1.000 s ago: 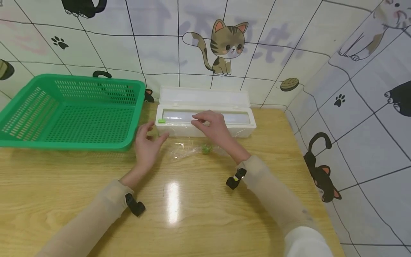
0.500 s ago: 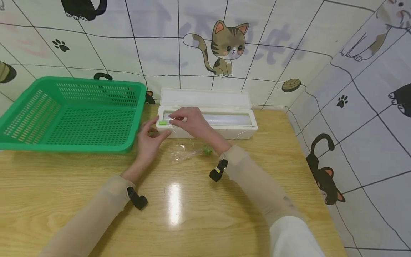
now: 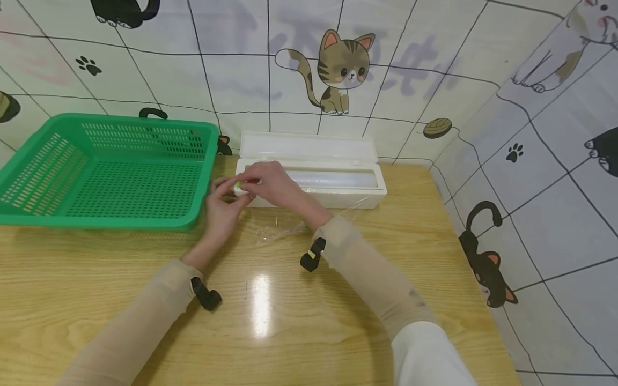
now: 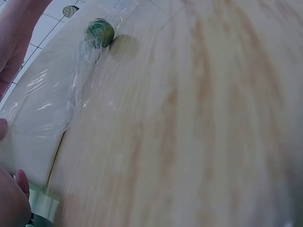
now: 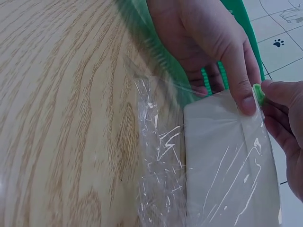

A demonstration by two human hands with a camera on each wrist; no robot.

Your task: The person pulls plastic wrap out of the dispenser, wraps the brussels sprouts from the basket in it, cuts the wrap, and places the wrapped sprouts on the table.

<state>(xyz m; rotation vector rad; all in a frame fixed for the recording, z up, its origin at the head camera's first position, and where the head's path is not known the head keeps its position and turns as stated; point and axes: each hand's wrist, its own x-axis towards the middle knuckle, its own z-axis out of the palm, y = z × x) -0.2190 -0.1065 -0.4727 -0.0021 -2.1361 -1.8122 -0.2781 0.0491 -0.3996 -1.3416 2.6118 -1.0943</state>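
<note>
A white cling film dispenser stands against the wall with its lid raised and the film roll showing inside. Gripping its left end is my left hand, thumb on the front face and fingers at the end. My right hand pinches the small green slide cutter at that same end, close to the left fingers. Clear film hangs over the front onto the table. A small round green leafy ball lies by the film in the left wrist view; in the head view my right wrist mostly hides it.
A green plastic basket stands just left of the dispenser, close to my left hand. The cat-patterned wall rises directly behind, and another wall borders the wooden table on the right.
My right hand has moved left along the dispenser's front edge to its left end and now pinches the green cutter. My left hand has stayed at that end.
</note>
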